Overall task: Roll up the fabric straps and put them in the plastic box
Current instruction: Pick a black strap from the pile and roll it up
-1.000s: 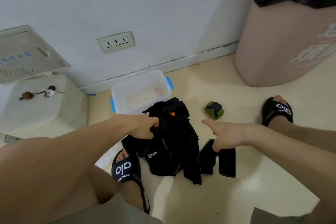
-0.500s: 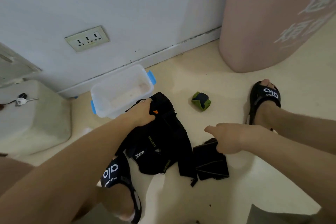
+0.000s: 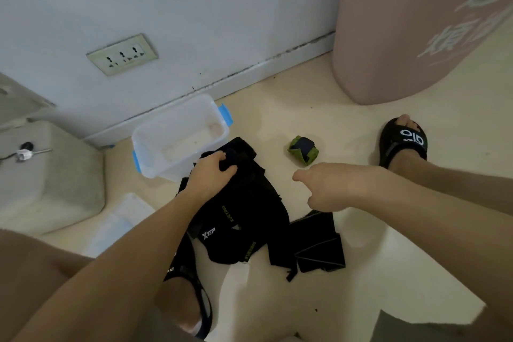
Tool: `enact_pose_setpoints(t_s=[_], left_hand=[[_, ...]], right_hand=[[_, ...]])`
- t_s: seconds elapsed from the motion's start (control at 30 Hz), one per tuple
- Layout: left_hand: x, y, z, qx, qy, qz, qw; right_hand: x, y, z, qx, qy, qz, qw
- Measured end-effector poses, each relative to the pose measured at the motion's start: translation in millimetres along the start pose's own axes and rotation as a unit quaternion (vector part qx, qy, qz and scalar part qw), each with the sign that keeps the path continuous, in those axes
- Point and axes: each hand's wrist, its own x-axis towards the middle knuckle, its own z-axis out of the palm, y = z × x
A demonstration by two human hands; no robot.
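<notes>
- One heap of black fabric straps (image 3: 244, 219) lies on the cream floor (image 3: 388, 258) between the feet. How many straps make up the heap cannot be told, as they overlap. Lettering reading "XTEP" shows on one of them.
- One folded black piece (image 3: 319, 247) lies just beside the heap on its right, touching it.
- One rolled green and dark strap (image 3: 303, 149) sits alone on the floor, apart from the heap, up and to the right of it.
- One clear plastic box (image 3: 155, 136) with blue latches stands open near the wall, its near edge touching the top of the heap. No straps are seen inside it.
- One flat clear lid (image 3: 122, 219) lies on the floor left of the heap.
- The left hand (image 3: 211, 175) grips the upper end of the heap, fingers curled round a bunch of black fabric, right by the box's near corner.
- The right hand (image 3: 330, 186) hovers above the floor to the right of the heap, holding nothing. Its fingers are loosely curled and it is just below the rolled green strap, touching neither it nor the heap.
- Two black slide sandals are worn, the left one (image 3: 191, 286) partly under the heap, the right one (image 3: 402, 141) well off to the right.
- One pink bin (image 3: 416, 36) stands against the wall at the upper right.
- One triple wall socket (image 3: 122, 54) is set low in the wall above the box.
</notes>
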Motion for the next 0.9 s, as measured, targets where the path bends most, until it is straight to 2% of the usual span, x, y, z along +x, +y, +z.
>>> enact_pose_setpoints(t_s=[0.1,0.17,0.3,0.57,0.73,0.9], left_hand=[[-12,7,-28,-0.030,0.027,-0.004,0.999],[-19,12,-54,-0.042,-0.019,-0.001,0.999],[-39,24,-110,0.043,-0.130,0.028,0.990],[-90,46,-173,0.108,-0.250,0.147,0.951],[-104,38,-171,0.058,-0.272,0.171,0.945],[-97,34,-166,0.084,-0.261,0.169,0.947]], right_hand=[[4,-6,-2,0.036,0.014,-0.003,0.999],[5,-14,-1,0.087,0.040,-0.016,0.995],[3,-36,1,0.181,0.077,-0.051,0.979],[4,-81,0,0.303,0.116,-0.161,0.932],[1,-99,2,0.339,0.107,-0.228,0.906],[-2,-99,-3,0.316,0.100,-0.233,0.914]])
